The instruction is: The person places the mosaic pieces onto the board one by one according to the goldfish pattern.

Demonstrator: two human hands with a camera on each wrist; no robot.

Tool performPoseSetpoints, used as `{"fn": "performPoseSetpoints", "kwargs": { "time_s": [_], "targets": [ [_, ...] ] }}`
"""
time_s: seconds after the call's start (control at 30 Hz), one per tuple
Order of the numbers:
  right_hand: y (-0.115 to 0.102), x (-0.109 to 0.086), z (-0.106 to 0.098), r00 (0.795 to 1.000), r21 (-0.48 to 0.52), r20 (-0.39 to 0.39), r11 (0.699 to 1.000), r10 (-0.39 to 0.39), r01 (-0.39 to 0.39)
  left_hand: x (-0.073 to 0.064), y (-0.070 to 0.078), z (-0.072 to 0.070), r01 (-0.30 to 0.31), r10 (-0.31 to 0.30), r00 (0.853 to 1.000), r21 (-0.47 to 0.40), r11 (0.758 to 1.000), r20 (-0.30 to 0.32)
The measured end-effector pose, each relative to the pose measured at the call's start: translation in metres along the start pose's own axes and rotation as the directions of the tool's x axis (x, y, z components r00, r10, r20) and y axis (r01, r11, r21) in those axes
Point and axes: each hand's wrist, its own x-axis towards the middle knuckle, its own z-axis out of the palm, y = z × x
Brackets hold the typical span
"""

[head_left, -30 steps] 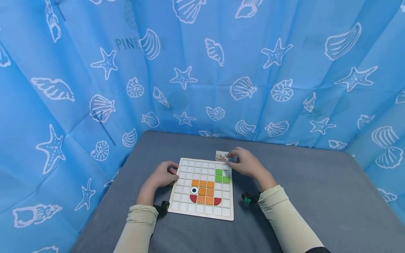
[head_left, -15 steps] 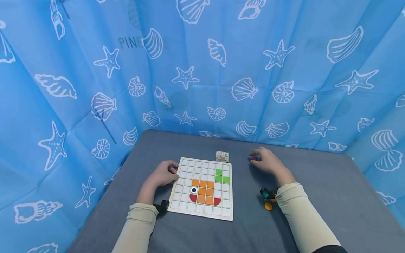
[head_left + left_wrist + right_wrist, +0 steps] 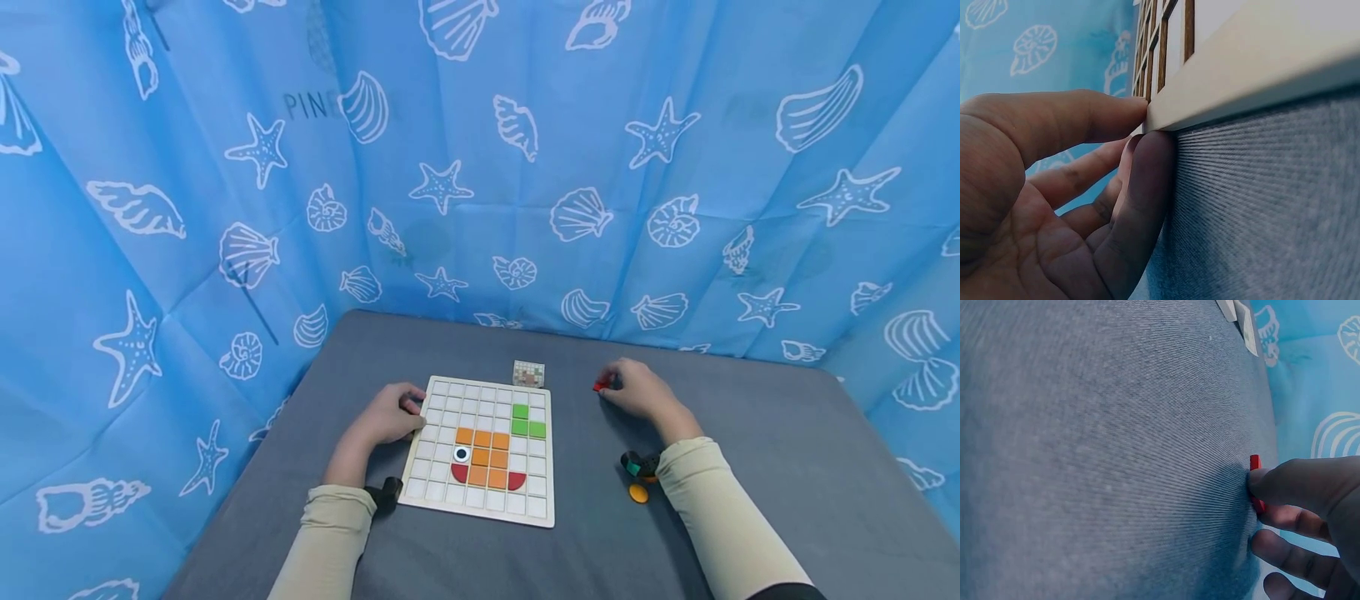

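A white grid board (image 3: 517, 506) with a wooden rim lies on the grey surface, bearing orange squares (image 3: 489, 458), green squares (image 3: 521, 427), red rounded pieces (image 3: 516, 481) and a white eye disc (image 3: 461, 454). My left hand (image 3: 384, 417) pinches the left edge of the board; in the left wrist view thumb and finger meet at the rim (image 3: 1260, 69). To the right of the board, my right hand (image 3: 643, 392) holds a small red piece (image 3: 1254, 462) between thumb and finger, low over the cloth. Its exact shape is partly hidden by the fingers.
A small pattern card (image 3: 528, 373) stands behind the board's far right corner. A yellow-orange disc (image 3: 638, 493) lies by the right wrist, with another piece partly hidden behind the wrist strap. A blue shell-print curtain (image 3: 480, 208) borders the back and left.
My right hand has moved right, from the board's far right corner to the red piece, which it now pinches. This uncovered the card and the yellow-orange disc. The left hand stays put.
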Motion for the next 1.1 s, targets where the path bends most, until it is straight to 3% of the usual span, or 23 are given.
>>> {"fn": "performPoseSetpoints", "kwargs": {
  "time_s": [0.47, 0.67, 1.1],
  "targets": [
    [-0.012, 0.000, 0.002, 0.997, -0.024, -0.066, 0.999, -0.027, 0.026, 0.004, -0.002, 0.000, 0.000, 0.000, 1.000, 0.004, 1.000, 0.005],
    [-0.043, 0.002, 0.009, 0.990, 0.001, -0.099, 0.995, -0.102, 0.103, 0.004, -0.003, 0.000, 0.003, -0.003, 1.000, 0.008, 1.000, 0.002],
    [-0.116, 0.012, 0.037, 0.960, 0.104, -0.042, 0.955, -0.275, 0.278, 0.000, -0.001, 0.002, -0.005, 0.005, 1.000, 0.007, 1.000, -0.002]
  ]
}}
